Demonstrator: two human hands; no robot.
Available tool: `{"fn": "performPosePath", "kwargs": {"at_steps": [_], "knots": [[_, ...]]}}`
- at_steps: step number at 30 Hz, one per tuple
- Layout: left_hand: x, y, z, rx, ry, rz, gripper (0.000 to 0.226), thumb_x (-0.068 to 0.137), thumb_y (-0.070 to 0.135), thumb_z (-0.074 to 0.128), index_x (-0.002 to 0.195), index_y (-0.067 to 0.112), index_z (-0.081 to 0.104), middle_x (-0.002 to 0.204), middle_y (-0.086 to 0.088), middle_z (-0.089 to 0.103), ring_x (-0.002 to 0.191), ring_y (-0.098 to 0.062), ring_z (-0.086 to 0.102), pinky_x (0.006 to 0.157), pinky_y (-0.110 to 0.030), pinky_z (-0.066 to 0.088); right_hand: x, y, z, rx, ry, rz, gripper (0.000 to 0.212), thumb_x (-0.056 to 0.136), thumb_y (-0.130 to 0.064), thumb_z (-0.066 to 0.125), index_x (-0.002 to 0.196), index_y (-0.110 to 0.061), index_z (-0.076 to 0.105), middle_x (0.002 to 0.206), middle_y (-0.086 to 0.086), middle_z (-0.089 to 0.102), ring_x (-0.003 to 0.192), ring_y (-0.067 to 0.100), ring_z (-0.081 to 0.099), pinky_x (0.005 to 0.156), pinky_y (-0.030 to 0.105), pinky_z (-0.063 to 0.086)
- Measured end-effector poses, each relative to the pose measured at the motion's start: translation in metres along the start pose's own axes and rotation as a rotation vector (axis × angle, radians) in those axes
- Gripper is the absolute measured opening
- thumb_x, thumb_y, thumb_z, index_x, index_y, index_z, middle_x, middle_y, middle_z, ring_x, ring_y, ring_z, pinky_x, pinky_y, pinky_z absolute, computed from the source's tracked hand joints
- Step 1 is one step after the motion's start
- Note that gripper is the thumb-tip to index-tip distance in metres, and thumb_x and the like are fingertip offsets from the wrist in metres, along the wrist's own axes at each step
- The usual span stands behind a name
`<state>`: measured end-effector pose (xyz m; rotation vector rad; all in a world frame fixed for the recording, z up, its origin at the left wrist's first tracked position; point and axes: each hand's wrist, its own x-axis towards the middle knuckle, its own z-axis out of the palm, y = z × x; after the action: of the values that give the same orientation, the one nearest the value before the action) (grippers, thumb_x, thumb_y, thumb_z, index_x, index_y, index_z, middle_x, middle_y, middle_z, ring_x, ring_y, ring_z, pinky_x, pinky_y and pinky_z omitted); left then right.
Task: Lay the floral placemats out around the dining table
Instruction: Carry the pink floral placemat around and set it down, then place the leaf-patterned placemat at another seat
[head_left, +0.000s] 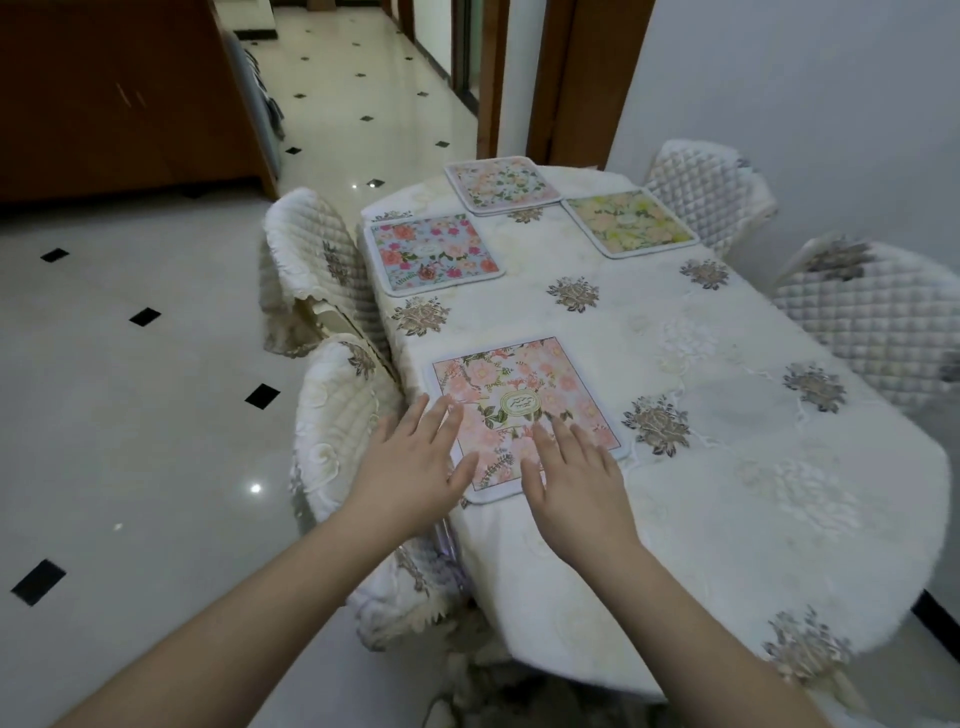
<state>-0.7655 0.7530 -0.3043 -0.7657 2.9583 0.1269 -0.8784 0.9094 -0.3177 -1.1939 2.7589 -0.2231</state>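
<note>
A pink floral placemat lies flat at the near left side of the dining table, which wears a cream embroidered cloth. My left hand has straight fingers over the mat's left edge. My right hand lies flat with spread fingers on the mat's near part. Farther along the left side lies a blue floral placemat. A yellow floral placemat sits at the far right. At the far end rests a pale pink placemat, seemingly on top of another.
Quilted cream chairs stand round the table: two on the left, two on the right. Glossy tiled floor spreads to the left. A wooden cabinet and doorway lie beyond.
</note>
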Motion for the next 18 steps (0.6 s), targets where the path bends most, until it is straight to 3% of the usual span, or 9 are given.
{"fn": "performPosePath", "kwargs": {"at_steps": [9,18], "knots": [[-0.035,0.007,-0.030,0.011,0.098,-0.126,0.089,0.078,0.063,-0.012,0.157,0.027,0.006,0.165,0.007,0.005,0.151,-0.013,-0.004,0.122,-0.043,0.001,-0.020,-0.002,-0.029,0.059,0.048,-0.102,0.080,0.083,-0.055,-0.011,0.155,-0.029,0.016,0.164,-0.004,0.009,0.151,0.018,0.004,0.120,0.040,0.002],[-0.080,0.007,-0.056,0.005,0.143,-0.232,0.090,0.076,0.063,-0.014,0.157,0.029,0.005,0.165,0.008,0.001,0.151,-0.012,-0.006,0.121,-0.044,0.002,-0.034,-0.028,-0.043,0.056,0.027,-0.231,0.084,0.080,-0.055,-0.016,0.156,-0.030,0.009,0.164,-0.005,0.003,0.151,0.018,0.001,0.121,0.041,0.001]]}}
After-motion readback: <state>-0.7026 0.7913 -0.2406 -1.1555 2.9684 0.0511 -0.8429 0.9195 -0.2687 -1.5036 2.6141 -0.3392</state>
